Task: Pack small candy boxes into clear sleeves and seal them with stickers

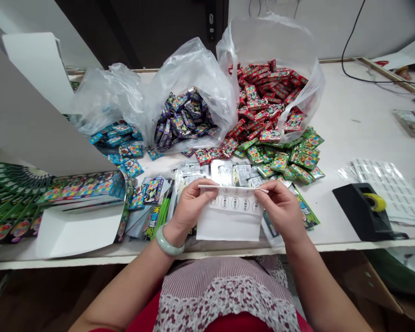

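My left hand [192, 205] and my right hand [280, 207] both pinch the top corners of a white paper sheet [230, 221], which has a row of printed circles and a thin strip along its top edge. A jade bangle [169, 240] circles my left wrist. Beneath my hands lies a loose pile of printed sachets and packets [193, 173]. Green foil packets [280, 159] lie just beyond my right hand, with a green printed card [306, 212] partly under it.
Plastic bags hold red packets [263, 99] and purple packets [183, 117], with blue packets [117, 138] spilled nearby. White card display boxes [79, 230] and stacked green cards [10, 203] stand at left. A black tape dispenser [361, 212] and label sheets [387, 189] lie at right.
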`<action>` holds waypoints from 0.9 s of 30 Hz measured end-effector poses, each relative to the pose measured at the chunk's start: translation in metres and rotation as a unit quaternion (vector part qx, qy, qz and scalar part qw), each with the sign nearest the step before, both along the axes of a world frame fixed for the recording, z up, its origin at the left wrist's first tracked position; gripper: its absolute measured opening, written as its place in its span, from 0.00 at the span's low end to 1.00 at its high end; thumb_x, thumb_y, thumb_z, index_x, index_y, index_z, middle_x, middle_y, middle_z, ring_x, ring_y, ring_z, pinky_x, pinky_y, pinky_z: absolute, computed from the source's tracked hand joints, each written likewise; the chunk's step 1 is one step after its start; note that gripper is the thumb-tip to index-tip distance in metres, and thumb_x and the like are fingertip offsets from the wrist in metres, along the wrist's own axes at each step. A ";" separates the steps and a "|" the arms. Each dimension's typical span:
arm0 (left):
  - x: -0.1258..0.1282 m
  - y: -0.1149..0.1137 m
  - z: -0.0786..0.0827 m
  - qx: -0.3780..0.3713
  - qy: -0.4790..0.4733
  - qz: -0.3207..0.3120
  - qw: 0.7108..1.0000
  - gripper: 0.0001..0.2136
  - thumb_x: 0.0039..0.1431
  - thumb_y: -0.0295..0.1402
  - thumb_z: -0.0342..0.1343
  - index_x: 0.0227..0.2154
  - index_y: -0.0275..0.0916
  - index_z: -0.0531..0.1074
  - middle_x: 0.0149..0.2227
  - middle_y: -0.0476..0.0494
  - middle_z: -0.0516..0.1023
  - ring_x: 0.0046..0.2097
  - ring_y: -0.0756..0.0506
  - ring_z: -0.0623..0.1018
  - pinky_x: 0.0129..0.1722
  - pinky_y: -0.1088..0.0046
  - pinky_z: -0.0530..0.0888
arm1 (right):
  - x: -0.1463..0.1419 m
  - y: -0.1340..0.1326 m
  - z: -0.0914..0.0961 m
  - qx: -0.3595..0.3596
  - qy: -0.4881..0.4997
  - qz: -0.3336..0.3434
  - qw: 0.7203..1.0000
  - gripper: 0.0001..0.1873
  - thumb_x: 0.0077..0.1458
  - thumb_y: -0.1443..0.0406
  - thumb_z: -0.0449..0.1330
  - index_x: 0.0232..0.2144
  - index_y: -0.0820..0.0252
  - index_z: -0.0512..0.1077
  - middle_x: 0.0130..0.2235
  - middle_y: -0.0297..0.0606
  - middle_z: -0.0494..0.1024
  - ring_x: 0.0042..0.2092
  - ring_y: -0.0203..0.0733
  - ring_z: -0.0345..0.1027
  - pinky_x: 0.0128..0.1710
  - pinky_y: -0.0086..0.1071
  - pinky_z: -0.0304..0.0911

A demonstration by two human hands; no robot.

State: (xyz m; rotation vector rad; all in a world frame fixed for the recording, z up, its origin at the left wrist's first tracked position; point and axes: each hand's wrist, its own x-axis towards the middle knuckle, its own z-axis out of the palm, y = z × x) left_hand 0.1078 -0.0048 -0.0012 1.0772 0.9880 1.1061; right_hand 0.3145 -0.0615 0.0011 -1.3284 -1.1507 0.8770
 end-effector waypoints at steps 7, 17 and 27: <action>0.002 -0.001 -0.003 -0.040 0.011 0.002 0.999 0.08 0.45 0.35 0.66 0.24 0.38 0.73 0.22 0.53 0.70 0.25 0.53 0.67 0.27 0.76 0.65 | 0.002 0.001 -0.003 -0.061 0.050 0.004 0.997 0.11 0.52 0.57 0.63 0.26 0.56 0.69 0.24 0.31 0.69 0.26 0.34 0.61 0.25 0.27 0.58; -0.004 -0.002 -0.001 0.019 0.039 -0.021 0.999 0.04 0.48 0.32 0.64 0.29 0.40 0.79 0.32 0.47 0.78 0.35 0.48 0.74 0.38 0.72 0.70 | 0.011 0.002 -0.008 -0.072 0.012 0.029 0.997 0.10 0.53 0.57 0.63 0.28 0.57 0.70 0.25 0.31 0.69 0.27 0.35 0.60 0.26 0.28 0.58; -0.007 0.000 -0.007 0.021 0.072 -0.023 0.997 0.10 0.53 0.40 0.60 0.28 0.38 0.73 0.26 0.49 0.70 0.30 0.50 0.66 0.30 0.75 0.64 | 0.011 0.001 -0.015 -0.099 0.026 0.011 0.995 0.12 0.50 0.55 0.65 0.27 0.56 0.71 0.25 0.32 0.70 0.26 0.36 0.62 0.24 0.28 0.59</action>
